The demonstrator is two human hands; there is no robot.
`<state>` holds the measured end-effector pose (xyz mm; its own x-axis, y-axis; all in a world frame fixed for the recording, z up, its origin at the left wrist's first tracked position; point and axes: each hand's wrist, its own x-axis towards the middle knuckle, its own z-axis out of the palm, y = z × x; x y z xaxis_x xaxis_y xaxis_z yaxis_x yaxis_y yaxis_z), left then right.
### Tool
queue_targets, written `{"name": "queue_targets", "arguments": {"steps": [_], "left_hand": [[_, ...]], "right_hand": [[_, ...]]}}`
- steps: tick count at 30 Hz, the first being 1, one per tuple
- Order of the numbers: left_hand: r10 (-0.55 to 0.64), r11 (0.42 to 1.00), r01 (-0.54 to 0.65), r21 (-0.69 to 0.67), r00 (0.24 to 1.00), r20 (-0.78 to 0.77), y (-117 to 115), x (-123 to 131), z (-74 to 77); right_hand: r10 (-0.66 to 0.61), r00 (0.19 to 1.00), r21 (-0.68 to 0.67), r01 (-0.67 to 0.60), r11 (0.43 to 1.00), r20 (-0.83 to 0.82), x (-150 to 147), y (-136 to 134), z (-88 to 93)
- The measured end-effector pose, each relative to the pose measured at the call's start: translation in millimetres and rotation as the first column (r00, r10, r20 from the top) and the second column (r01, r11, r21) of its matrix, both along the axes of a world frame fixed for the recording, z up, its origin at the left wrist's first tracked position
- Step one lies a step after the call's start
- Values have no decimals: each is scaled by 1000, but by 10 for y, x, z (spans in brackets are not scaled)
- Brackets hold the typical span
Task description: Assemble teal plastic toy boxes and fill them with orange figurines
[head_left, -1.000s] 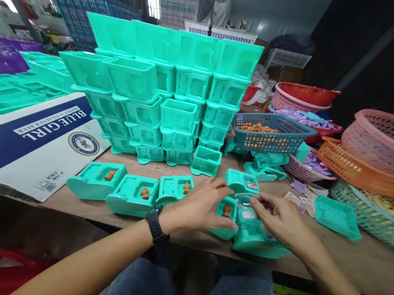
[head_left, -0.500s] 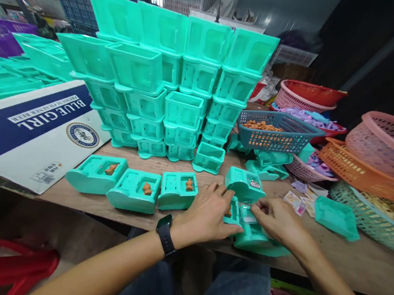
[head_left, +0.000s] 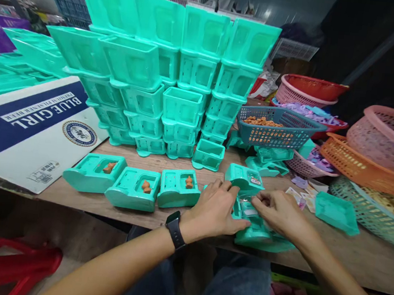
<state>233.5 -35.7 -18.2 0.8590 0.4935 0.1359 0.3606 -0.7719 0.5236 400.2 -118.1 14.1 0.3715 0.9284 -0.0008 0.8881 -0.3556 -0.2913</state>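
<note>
Turquoise round-ended plastic housing (head_left: 264,241) lies at the near edge of the brown wooden table (head_left: 343,257), right of centre, partly beneath our right hand (head_left: 283,217). Farther off we record a tall stack of turquoise plastic boxes (head_left: 182,106); to its left, a white-and-blue printed cardboard sheet (head_left: 43,136); to its right, a blue-grey perforated plastic basket (head_left: 279,137) holding brown pieces (head_left: 263,121). Three similar housings (head_left: 130,200) stand along the near left. Our left hand (head_left: 215,210) rests over a fourth housing (head_left: 236,211), fingers half-curled, thumb apart; we cannot tell whether it grips. Our right fingertips draw together at a clear plastic piece (head_left: 246,208); any hold is hidden. Small brown figures (head_left: 189,182) sit in the three housings' openings.
</note>
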Motion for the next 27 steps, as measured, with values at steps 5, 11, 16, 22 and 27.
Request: {"name": "queue_targets", "arguments": {"steps": [5,11,16,22,27], "left_hand": [[-8,999,7,-36,1000,-23,13,37,61],[-21,997,21,-73,1000,3,41,58,9],[5,993,0,-119,999,46,47,86,-43],[19,988,-11,-157,998,55,78,95,-26],[7,988,3,-155,998,60,115,90,-36]], "right_hand": [[2,999,-47,0,999,49,-22,13,3],[11,992,-145,7,989,125,-12,40,-8],[28,979,-221,17,975,200,-71,37,13],[61,950,-283,29,959,305,-241,77,87],[92,934,-294,15,956,346,-337,113,125]]}}
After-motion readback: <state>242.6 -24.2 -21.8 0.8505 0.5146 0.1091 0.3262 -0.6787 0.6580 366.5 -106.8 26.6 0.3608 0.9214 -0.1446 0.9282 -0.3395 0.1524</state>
